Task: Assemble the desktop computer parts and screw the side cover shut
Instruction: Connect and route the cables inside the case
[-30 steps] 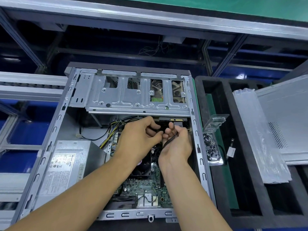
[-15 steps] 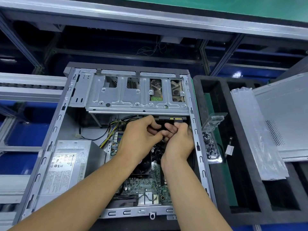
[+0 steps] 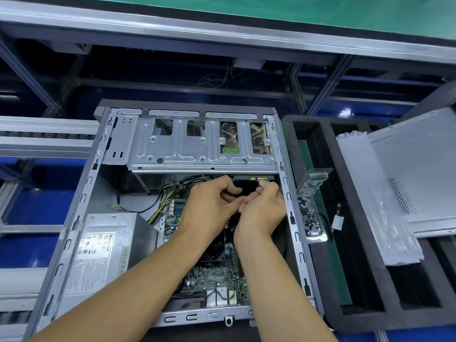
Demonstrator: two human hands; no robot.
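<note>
The open computer case (image 3: 81,193) lies on its side with the drive cage (image 3: 197,154) at its far end. Just below the cage, both hands meet over a black cable connector (image 3: 248,188). My left hand (image 3: 209,206) grips it from the left with curled fingers. My right hand (image 3: 264,211) pinches it from the right, close to the drive's gold contacts (image 3: 259,178). Most of the connector is hidden by the fingers. The motherboard (image 3: 212,275) shows under my forearms. The grey side cover (image 3: 424,169) lies apart at the right.
A power supply (image 3: 106,245) fills the case's left side, with yellow and black wires running from it. Right of the case, a black foam tray (image 3: 320,317) holds a clear box of screws (image 3: 309,218) and a plastic bag (image 3: 377,201). Conveyor rails cross behind.
Both hands have shifted slightly up toward the drive's contacts under the cage. The loop of black cable seen at the right hand a second ago is now hidden.
</note>
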